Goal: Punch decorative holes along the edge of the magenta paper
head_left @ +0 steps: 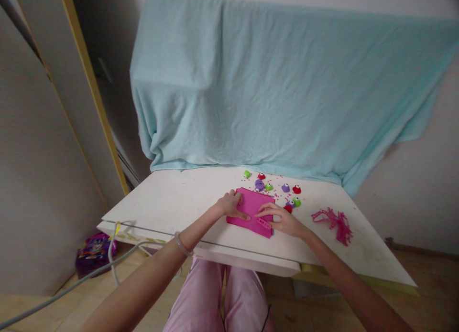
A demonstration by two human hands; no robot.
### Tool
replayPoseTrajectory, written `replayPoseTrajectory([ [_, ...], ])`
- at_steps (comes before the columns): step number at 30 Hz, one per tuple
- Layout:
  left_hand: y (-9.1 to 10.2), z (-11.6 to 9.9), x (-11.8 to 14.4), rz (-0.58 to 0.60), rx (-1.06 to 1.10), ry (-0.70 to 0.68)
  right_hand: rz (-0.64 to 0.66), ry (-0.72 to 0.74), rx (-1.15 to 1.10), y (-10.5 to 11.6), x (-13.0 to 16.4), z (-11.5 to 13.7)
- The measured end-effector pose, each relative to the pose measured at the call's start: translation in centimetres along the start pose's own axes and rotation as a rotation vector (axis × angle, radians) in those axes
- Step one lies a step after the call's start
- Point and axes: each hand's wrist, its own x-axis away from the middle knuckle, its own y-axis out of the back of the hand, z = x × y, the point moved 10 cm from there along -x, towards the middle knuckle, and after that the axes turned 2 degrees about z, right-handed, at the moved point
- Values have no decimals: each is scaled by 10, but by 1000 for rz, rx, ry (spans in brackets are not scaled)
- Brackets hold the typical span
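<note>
A flat bright pink sheet (253, 200) lies on the white table near its front edge. My left hand (231, 204) rests on the sheet's left side, thumb stretched across the surface and fingers at the upper left edge. From the right, my right hand (281, 219) reaches over the same sheet. Its thumb and fingers are closed on a small pink strip with a row of holes (263, 222), low against the sheet. Whether the strip is joined to the sheet, I cannot tell.
Behind the sheet are several small red, green and purple figures with eyes (285, 187) among scattered pink bits. A tangle of pink strips (335, 223) lies on the table's right (366, 246). A light blue cloth (272, 93) hangs behind; a grey cable (89, 277) crosses the lower left.
</note>
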Motion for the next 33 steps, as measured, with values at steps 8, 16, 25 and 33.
replayPoseTrajectory([
  [8,1,-1,1,11,11,-5,-16,25,43,-4,-12,3],
  [16,-1,1,0,10,-9,8,-37,22,75,-3,-10,4],
  [25,1,-1,2,-26,-29,-8,-51,-18,86,5,8,0],
  [33,2,-2,3,-19,-27,-12,-58,-24,102,8,18,-3],
])
